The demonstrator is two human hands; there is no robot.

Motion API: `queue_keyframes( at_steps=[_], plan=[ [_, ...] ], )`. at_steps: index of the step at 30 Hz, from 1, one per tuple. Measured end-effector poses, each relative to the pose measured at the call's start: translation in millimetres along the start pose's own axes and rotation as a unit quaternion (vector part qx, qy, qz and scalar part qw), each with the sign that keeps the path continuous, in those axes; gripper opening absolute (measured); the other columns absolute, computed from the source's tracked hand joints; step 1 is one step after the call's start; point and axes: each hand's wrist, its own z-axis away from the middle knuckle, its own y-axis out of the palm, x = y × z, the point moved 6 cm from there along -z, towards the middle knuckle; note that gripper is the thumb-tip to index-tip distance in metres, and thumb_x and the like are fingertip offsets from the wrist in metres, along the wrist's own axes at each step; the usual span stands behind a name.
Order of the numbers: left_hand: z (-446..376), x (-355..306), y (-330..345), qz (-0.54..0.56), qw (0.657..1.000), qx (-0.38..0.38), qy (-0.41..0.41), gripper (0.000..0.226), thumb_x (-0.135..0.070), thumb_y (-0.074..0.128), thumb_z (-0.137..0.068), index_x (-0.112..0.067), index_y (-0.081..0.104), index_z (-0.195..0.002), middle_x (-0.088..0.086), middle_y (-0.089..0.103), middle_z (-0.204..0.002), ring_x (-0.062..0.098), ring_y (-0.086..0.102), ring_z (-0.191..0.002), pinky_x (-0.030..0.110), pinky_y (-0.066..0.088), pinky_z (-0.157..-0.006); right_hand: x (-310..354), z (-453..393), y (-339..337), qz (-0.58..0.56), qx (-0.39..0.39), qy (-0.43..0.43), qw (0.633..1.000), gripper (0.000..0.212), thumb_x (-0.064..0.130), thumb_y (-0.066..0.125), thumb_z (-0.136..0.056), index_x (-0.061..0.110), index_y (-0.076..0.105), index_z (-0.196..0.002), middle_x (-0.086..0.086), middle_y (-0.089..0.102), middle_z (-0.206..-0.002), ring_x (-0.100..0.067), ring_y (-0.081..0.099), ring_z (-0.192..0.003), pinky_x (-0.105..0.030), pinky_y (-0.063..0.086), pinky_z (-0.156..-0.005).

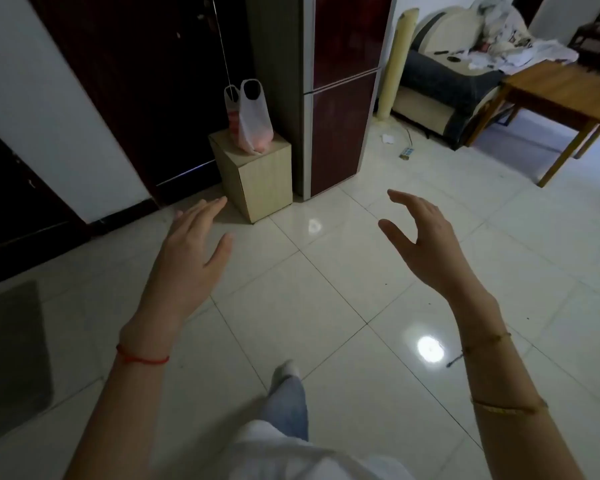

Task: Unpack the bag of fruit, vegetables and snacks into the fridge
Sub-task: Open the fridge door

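Both hands, left hand and right hand, hover empty with fingers spread loosely, while the bag (handles upright) sits on a small cabinet beside the closed fridge.

Both hands up over bare tiled floor, nothing held; left hand w/ fingers straight, right hand w/ fingers relaxed and spread. Wide gap btwn them, tiles run free up to the fridge. Fridge doors closed. Small wooden cabinet stands just beside fridge's left side, touching or nearly; plastic bag sits on top, handles upright, free from above and front. Dark door behind cabinet, thin cord hanging by the bag handles. Right of fridge: pale upright roll, sofa, desk, well apart from bag. Power strip and paper scrap on floor near sofa. Dark mat far left.
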Motion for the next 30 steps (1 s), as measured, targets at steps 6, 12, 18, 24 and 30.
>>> queue_keyframes(
  at_steps=[6,12,18,24,30],
  plan=[
    [-81.0,30.7,33.4,-0.002,1.000,0.018,-0.018,0.054,-0.028,0.048,-0.102,-0.025,0.032,-0.153,0.003,0.030,-0.160,0.001,0.011,-0.138,0.033,0.015,-0.119,-25.8,-84.9,36.3,0.004,0.020,0.012,1.000,0.052,0.039,0.051,-0.098,0.019,0.042,-0.145,0.000,0.048,-0.147,-0.018,0.039,-0.139,-0.036,0.032,-0.115],
    [-202.5,52.3,49.6,0.007,1.000,0.017,-0.010,0.053,-0.029,0.049,-0.101,-0.024,0.035,-0.152,0.003,0.033,-0.159,0.004,0.017,-0.143,0.039,0.021,-0.122,-35.8,-210.8,61.6,-0.002,0.028,0.006,1.000,0.050,0.038,0.052,-0.098,0.020,0.043,-0.144,0.002,0.049,-0.146,-0.016,0.041,-0.137,-0.024,0.029,-0.109],
    [-324.0,65.6,64.8,-0.004,0.999,0.037,-0.007,0.054,-0.035,0.047,-0.100,-0.026,0.034,-0.152,0.003,0.032,-0.160,0.023,0.017,-0.152,0.031,0.017,-0.117,-43.2,-324.9,76.3,-0.010,0.019,0.005,1.000,0.051,0.039,0.052,-0.098,0.022,0.042,-0.145,0.004,0.049,-0.145,-0.014,0.040,-0.138,-0.025,0.029,-0.110],
    [-414.1,64.0,79.8,0.015,0.999,0.040,0.009,0.052,-0.025,0.051,-0.101,-0.025,0.036,-0.151,-0.001,0.034,-0.157,-0.012,0.008,-0.131,0.040,0.017,-0.122,-68.1,-408.3,91.6,-0.002,0.022,0.025,0.999,0.052,0.039,0.052,-0.098,0.022,0.042,-0.145,0.003,0.049,-0.146,-0.015,0.040,-0.137,-0.025,0.028,-0.109],
    [-498.6,75.5,115.7,0.017,0.999,0.040,0.017,0.048,-0.022,0.052,-0.101,-0.025,0.040,-0.148,-0.005,0.038,-0.151,-0.019,0.010,-0.124,0.043,0.019,-0.123,-104.2,-492.0,114.5,-0.009,0.034,0.026,0.999,0.053,0.043,0.050,-0.097,0.021,0.043,-0.144,0.001,0.050,-0.145,-0.017,0.043,-0.136,-0.032,0.034,-0.112]
  ],
)
